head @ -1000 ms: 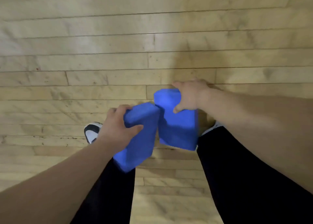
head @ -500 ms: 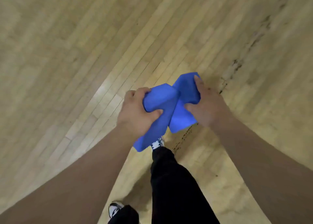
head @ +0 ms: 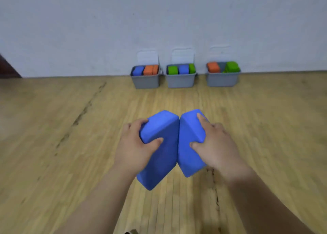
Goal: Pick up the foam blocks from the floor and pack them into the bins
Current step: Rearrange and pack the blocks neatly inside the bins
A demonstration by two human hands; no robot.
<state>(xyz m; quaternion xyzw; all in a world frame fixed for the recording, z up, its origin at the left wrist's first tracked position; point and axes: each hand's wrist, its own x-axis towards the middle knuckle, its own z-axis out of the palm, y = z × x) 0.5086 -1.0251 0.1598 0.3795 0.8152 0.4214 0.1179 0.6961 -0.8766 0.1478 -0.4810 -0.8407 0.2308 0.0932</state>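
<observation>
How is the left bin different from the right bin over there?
The left bin holds a blue block and orange blocks; the right bin holds an orange block and green blocks, no blue. The left bin's blocks sit side by side, filling it; the right bin has a gap in its middle. Both are grey and stand on the floor by the wall.

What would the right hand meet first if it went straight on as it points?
The right hand has open air ahead, then probably the middle bin; depth unclear.
</observation>
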